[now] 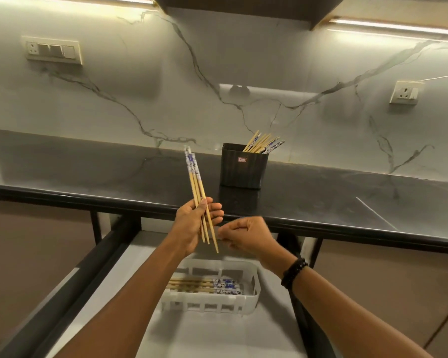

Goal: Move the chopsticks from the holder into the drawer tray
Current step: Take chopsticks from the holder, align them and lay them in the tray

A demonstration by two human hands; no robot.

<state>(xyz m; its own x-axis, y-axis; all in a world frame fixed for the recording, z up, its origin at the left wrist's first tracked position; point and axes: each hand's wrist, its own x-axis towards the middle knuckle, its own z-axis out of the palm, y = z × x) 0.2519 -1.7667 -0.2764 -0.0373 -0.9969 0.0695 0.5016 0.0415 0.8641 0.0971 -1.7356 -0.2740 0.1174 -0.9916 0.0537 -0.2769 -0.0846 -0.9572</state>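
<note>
Here, left hand [189, 226] grips tilted chopsticks [195, 182]; right hand [246, 235] curls closed beside their tips.

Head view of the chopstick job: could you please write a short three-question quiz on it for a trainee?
1. True or false: the black holder on the counter has chopsticks in it.
2. Which hand grips the raised bundle: A left, B right?
3. Fill in: the chopsticks already moved lie flat in the white ____ in the open drawer.
Key: 1 true. 2 A, the left hand. 3 tray.
</note>
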